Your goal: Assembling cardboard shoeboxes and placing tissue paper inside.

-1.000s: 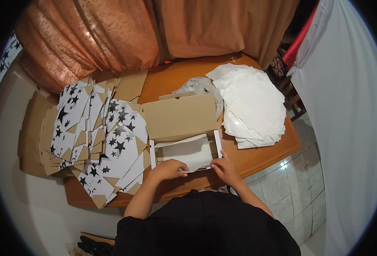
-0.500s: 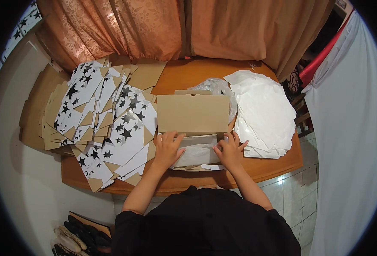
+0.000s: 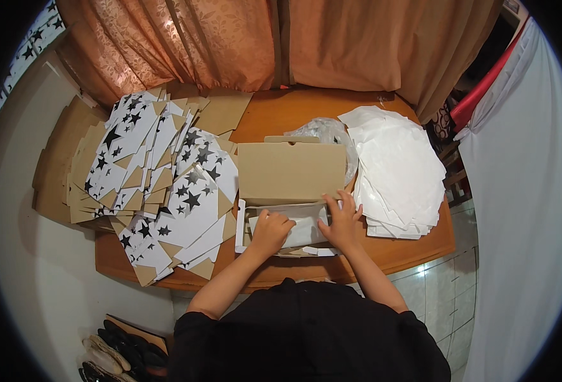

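A cardboard box (image 3: 292, 169) stands in the middle of the table with its brown lid raised at the back. Its low tray is lined with a thin white paper sheet (image 3: 306, 231). My left hand (image 3: 271, 233) reaches into the tray's left half, fingers curled down against the paper; what they pinch, if anything, is hidden. At the tray's right end rests my right hand (image 3: 343, 221), fingers apart, thumb over the paper and fingertips by the lid's lower right corner.
Flat star-printed cardboard pieces (image 3: 144, 156) overlap in a heap on the left. White paper sheets (image 3: 398, 172) are stacked on the right. A clear plastic bag (image 3: 327, 130) lies behind the box on the wooden table (image 3: 274, 113). Shoes (image 3: 125, 350) sit on the floor at lower left.
My left hand has moved right from the box's left rear corner into the tray, its fingers curling, which uncovers the tray's white left side. My right hand has stayed near the right end.
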